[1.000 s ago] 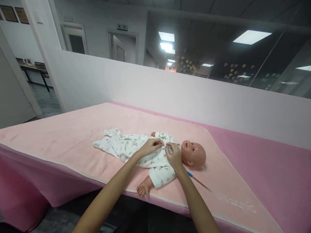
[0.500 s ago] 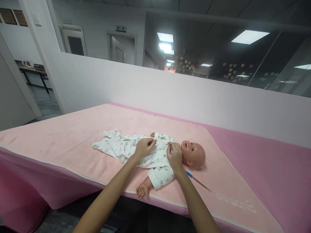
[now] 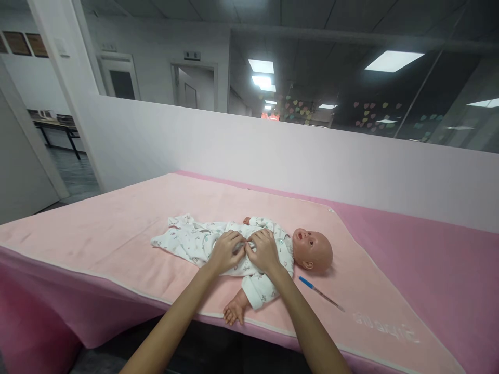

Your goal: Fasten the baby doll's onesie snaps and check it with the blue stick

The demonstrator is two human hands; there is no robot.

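A baby doll (image 3: 313, 251) lies on its back with its head to the right, wearing a white printed romper (image 3: 181, 241). My left hand (image 3: 228, 253) and my right hand (image 3: 265, 251) meet over the front of the romper at the doll's belly. The fingers of both hands are closed in a pinch on the cloth, their tips nearly touching. What exactly lies between the fingertips is hidden. One doll hand (image 3: 235, 310) rests palm up near the table's front edge, below my forearms.
A slim stick with a blue end (image 3: 320, 293) lies beside the doll's head. Under everything spreads a peach blanket (image 3: 113, 234) over a pink cover (image 3: 436, 254). A white low wall (image 3: 296, 156) with glass above it stands behind the table.
My right hand has moved left from near the doll's neck down to its belly, meeting my left hand. The view has shifted slightly. The doll stays put.
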